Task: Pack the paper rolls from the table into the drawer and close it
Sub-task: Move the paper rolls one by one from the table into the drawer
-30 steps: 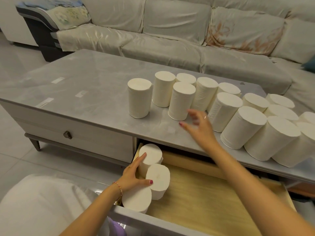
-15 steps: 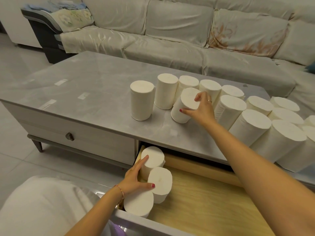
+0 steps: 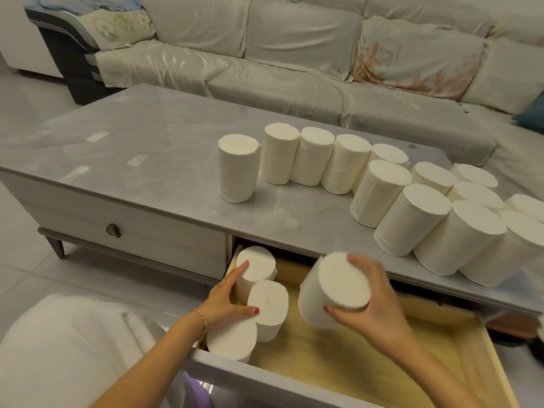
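A person's right hand (image 3: 372, 307) grips a white paper roll (image 3: 332, 290) by its top end, fingers curled over the far rim and thumb on the near edge, holding it tilted above the open drawer (image 3: 368, 348) of a grey coffee table (image 3: 147, 160). The left hand (image 3: 226, 301) rests flat against the three rolls in the drawer's left corner (image 3: 266, 304), its forefinger on the rearmost one and its thumb across the middle one; it presses rather than clasps. These three stand upright in a line against the drawer's left wall, on the bare yellow wooden floor. On the tabletop, more rolls stand upright: a lone roll (image 3: 238, 167) sits slightly apart on the left, and a packed cluster (image 3: 412, 201) curves away to the right edge. A pale covered sofa (image 3: 294, 69) runs behind the table.
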